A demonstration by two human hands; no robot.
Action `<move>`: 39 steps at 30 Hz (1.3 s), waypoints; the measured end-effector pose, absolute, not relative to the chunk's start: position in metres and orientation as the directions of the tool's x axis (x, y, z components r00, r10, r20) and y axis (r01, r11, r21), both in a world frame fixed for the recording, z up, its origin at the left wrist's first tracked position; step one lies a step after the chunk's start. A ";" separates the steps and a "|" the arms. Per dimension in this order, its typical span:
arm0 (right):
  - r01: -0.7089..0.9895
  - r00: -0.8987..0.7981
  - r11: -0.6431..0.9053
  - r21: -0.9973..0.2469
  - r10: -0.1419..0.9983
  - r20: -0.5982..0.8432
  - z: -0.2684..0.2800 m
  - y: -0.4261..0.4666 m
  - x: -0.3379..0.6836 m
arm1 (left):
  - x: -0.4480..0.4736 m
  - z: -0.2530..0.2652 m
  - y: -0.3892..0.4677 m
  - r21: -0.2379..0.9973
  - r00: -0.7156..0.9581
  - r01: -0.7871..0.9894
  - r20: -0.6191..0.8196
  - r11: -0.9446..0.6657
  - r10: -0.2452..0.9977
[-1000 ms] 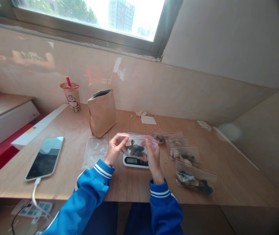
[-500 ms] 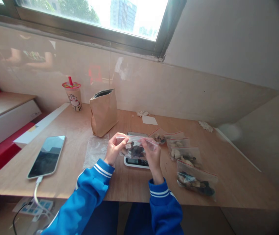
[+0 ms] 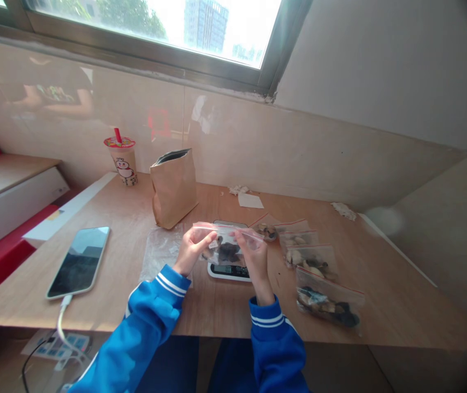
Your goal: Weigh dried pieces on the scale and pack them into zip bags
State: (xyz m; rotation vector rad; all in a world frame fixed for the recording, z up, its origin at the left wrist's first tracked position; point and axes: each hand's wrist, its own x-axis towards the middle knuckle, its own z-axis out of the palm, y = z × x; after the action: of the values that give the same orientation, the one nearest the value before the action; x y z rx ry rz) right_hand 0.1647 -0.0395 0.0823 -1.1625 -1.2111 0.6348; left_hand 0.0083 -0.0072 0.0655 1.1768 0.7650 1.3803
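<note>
Both hands grip a clear zip bag (image 3: 227, 252) with dark and brown dried pieces inside, held up over a white kitchen scale (image 3: 229, 276). My left hand (image 3: 192, 248) pinches its upper left side between thumb and fingers. On the upper right side, my right hand (image 3: 255, 259) does the same, thumb against the plastic. The bag hides most of the scale's top; its display shows below. Flat on the table by my left hand lies a clear plastic sheet or bag (image 3: 157, 254). Several filled zip bags (image 3: 329, 305) lie to the right of my right hand.
A brown paper bag (image 3: 173, 188) stands open behind my left hand. Further left are a drink cup (image 3: 124, 164) with a red straw and a phone (image 3: 80, 262) on a charging cable (image 3: 61, 322). A white paper (image 3: 250, 201) and crumpled tissue (image 3: 238, 190) lie near the wall.
The zip bag's top edge has tipped up slightly and shows more, with both hands shifting a little on it. The scale and the other bags have stayed put.
</note>
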 end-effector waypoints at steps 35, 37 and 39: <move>0.186 0.277 0.342 -0.921 0.881 0.383 0.081 -0.035 0.149 | 0.009 0.079 -0.014 0.908 0.065 -0.127 0.410 -0.400 0.910; 0.165 0.271 0.330 -0.929 0.891 0.365 0.081 -0.034 0.147 | 0.009 0.080 -0.015 0.904 0.048 -0.116 0.420 -0.413 0.906; 0.174 0.266 0.327 -0.929 0.893 0.364 0.081 -0.034 0.147 | 0.008 0.080 -0.014 0.905 0.044 -0.121 0.416 -0.408 0.909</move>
State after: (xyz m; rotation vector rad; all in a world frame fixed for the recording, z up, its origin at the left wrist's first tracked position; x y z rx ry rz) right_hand 0.1466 -0.0335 0.0814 -1.1549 -1.2231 0.6702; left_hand 0.0084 -0.0144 0.0796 1.4566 0.8436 1.5080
